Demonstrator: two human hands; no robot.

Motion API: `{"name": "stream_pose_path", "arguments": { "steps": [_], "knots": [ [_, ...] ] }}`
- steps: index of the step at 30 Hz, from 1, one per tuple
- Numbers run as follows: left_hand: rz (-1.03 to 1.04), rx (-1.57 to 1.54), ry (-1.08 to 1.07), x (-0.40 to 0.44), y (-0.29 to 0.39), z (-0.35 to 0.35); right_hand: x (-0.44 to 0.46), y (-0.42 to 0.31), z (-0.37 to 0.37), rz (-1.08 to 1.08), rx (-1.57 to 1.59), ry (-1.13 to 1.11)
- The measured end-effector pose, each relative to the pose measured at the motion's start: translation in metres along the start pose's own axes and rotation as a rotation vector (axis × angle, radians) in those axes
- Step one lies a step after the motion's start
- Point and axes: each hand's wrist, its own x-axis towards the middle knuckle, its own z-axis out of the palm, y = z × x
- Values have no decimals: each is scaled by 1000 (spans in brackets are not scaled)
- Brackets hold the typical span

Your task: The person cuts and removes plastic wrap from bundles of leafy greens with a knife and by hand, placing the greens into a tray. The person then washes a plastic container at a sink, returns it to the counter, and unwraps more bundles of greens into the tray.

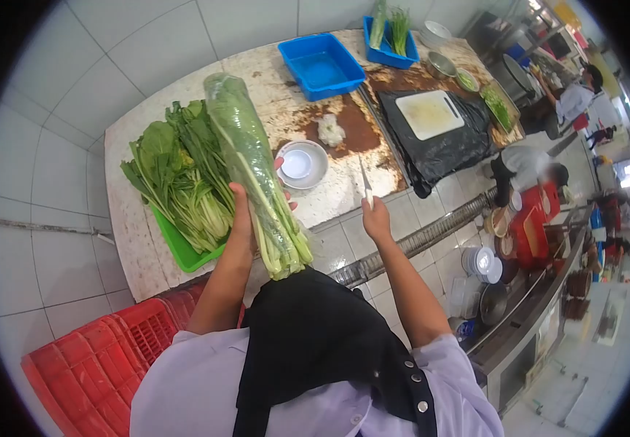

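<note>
My left hand is wrapped round a long bundle of leafy greens in clear plastic film, its stalk ends toward my chest. In my right hand is a small knife with a white handle, its blade pointing away from me. Loose leafy greens fill a green tray left of the bundle. Between my hands, a small white bowl sits inside a larger white dish. Behind it lies a crumpled whitish lump on the worn table.
An empty blue tray stands at the back, beside another blue tray holding greens. A white cutting board rests on black plastic at right. Red crates are at lower left. Other people are farther right.
</note>
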Motion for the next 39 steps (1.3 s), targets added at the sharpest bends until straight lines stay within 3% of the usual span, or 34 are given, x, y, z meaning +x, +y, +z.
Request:
{"name": "stream_pose_path", "arguments": {
  "steps": [2, 6, 9, 11, 12, 15, 16, 18, 19, 20, 23, 24, 27, 29, 32, 35, 39],
  "knots": [
    [-4, 75, 288, -1, 9, 16, 26, -8, 24, -56, -114, 47],
    [-57, -156, 252, 6, 25, 1, 59, -21, 51, -97, -117, 76],
    [-72, -283, 37, 2, 35, -3, 66, -28, 61, -69, -99, 32],
    [-74, -186, 102, 1, 31, 1, 61, -44, 49, -21, -75, -80],
    [-89, -139, 133, 3, 24, 0, 54, -49, 48, -98, -197, 40],
    [-159, -74, 82, 7, 16, -8, 31, -71, 16, -314, 35, 137],
    [-143, -39, 80, 10, 11, -5, 2, -131, -22, -167, 304, 10],
    [-141, 6, 80, 13, 2, 0, -39, -177, -65, -235, 609, -270],
    [-155, 18, 75, 15, -2, 4, -60, -199, -85, -352, 589, -361],
    [-173, 33, 62, 18, -6, 10, -81, -226, -104, -425, 378, -339],
    [-210, 9, 49, 24, -15, 34, -102, -218, -112, -417, 208, -250],
    [-242, 1, 30, 24, -16, 36, -106, -210, -115, -327, 185, -199],
    [-374, -9, -59, 24, -29, 38, -122, -191, -107, -9, 818, -107],
    [-490, -81, -159, 24, -43, 41, -129, -182, -110, 84, 994, -33],
    [-471, -311, -423, 25, -70, 67, -136, -166, -122, 239, 1209, 64],
    [-519, -485, -502, 12, -84, 102, -145, -158, -151, 345, 1225, 160],
    [-587, -496, -386, -22, -101, 141, -145, -112, -176, 258, 1123, 225]
  ]
}}
